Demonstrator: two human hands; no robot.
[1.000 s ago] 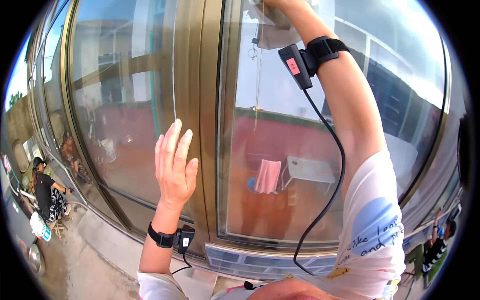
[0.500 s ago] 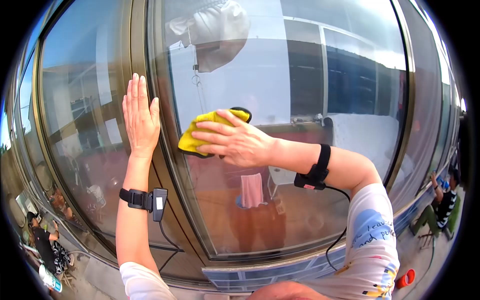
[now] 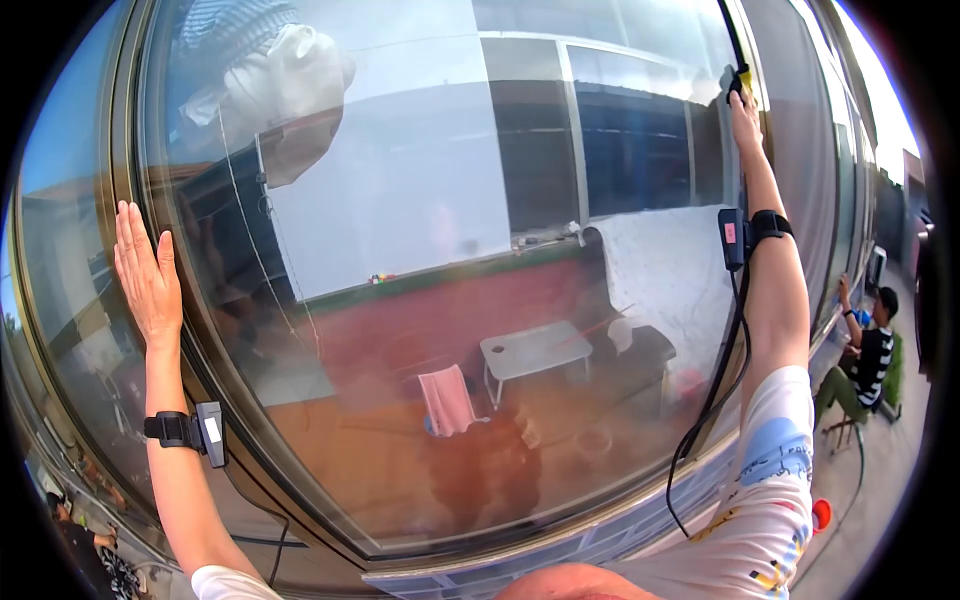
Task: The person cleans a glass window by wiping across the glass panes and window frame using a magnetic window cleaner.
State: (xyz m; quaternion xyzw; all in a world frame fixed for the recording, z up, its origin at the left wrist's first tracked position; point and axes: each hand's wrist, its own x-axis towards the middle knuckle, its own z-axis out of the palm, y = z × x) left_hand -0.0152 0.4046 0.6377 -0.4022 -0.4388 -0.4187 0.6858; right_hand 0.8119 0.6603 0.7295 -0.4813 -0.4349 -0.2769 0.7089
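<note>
A large glass window pane (image 3: 400,210) in a metal frame (image 3: 122,150) fills the view. My left hand (image 3: 150,275) lies flat against the frame's left upright, fingers stretched out and holding nothing. At the upper right edge of the pane, my right hand (image 3: 746,118) presses a yellow cloth (image 3: 744,78) with dark trim against the glass beside the right frame. Most of the cloth is hidden by the hand. Black straps with small boxes sit on both forearms, and cables run down from them.
Behind the glass show a small white table (image 3: 537,350) and a pink cloth (image 3: 449,398). On the right a person in a striped top (image 3: 875,355) sits by a window, near a red bucket (image 3: 821,516). Another person (image 3: 88,545) is at lower left.
My right hand has swept the yellow cloth from the pane's left part to its upper right edge. The view has shifted right; my left hand stays on the frame.
</note>
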